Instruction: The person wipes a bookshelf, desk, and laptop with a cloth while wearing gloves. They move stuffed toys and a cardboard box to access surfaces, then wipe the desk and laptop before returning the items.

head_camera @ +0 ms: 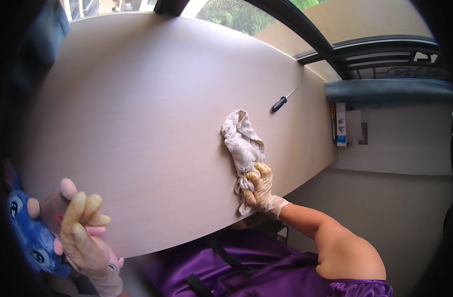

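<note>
My right hand [259,187], in a thin translucent glove, grips the lower end of a crumpled off-white cloth [245,146]. The rest of the cloth stretches away from me, flat on the pale wood-grain tabletop [144,122]. My left hand [83,234], gloved the same way, is raised at the lower left with its fingers bent and apart. It is in front of several plush toys and partly hides them. Among these are a blue plush toy [31,232] with large eyes, a brownish one [53,204] and a pink one [106,252]. Whether the hand touches them is unclear.
A screwdriver [279,104] with a black handle lies beyond the cloth, to the right. Dark-framed windows [245,16] border the table's far side. Past its right end are a blue-grey cushion-like pad [390,90] and a white box [340,126]. Blue-grey fabric [51,35] hangs at the upper left.
</note>
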Tool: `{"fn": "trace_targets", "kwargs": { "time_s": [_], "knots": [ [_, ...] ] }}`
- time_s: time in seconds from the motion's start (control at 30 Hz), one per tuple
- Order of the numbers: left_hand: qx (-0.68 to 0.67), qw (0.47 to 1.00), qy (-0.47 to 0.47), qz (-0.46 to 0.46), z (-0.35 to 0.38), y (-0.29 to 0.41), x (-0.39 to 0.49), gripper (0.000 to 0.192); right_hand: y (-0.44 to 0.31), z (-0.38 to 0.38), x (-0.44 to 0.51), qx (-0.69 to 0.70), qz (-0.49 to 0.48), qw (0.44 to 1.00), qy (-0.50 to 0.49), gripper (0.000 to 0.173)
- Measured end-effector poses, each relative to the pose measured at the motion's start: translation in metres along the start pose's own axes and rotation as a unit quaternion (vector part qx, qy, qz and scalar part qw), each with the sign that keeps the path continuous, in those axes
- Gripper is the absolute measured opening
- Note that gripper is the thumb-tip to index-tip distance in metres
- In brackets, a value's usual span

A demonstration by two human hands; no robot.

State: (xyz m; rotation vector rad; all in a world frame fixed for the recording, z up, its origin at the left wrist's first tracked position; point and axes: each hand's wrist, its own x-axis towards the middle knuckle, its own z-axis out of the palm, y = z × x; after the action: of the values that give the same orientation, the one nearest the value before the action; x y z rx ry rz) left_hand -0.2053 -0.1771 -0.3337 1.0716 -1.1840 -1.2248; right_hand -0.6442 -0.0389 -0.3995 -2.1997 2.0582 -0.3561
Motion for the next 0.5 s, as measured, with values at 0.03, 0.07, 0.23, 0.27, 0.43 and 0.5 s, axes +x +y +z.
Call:
{"fn": "trace_targets", "kwargs": {
  "time_s": [0.03,0.07,0.23,0.27,0.43,0.5],
  "knots": [
    [-0.007,1.0,-0.016,-0.001,-0.001,0.0,0.001,0.046,0.001,0.001,0.001,0.009,-0.003,1.0,0.007,0.05],
    [0.02,0.999,-0.019,0.022,0.002,-0.002,0.001,0.046,0.006,0.004,-0.004,0.006,-0.006,1.0,0.019,0.049],
    [0.086,0.994,-0.016,0.072,0.03,0.042,-0.03,0.047,0.007,-0.003,-0.004,0.051,-0.03,0.998,0.034,0.046],
    [0.054,0.997,-0.012,0.048,0.033,0.053,-0.054,0.049,0.007,-0.004,-0.005,0.076,-0.027,0.996,0.035,0.045],
    [0.154,0.973,0.171,0.001,0.065,0.079,-0.2,0.047,0.015,-0.008,-0.002,0.154,-0.039,0.987,0.02,0.046],
    [0.163,0.95,0.263,-0.051,0.09,0.094,-0.26,0.047,0.014,-0.016,-0.006,0.178,-0.054,0.982,0.038,0.042]
  ]
}}
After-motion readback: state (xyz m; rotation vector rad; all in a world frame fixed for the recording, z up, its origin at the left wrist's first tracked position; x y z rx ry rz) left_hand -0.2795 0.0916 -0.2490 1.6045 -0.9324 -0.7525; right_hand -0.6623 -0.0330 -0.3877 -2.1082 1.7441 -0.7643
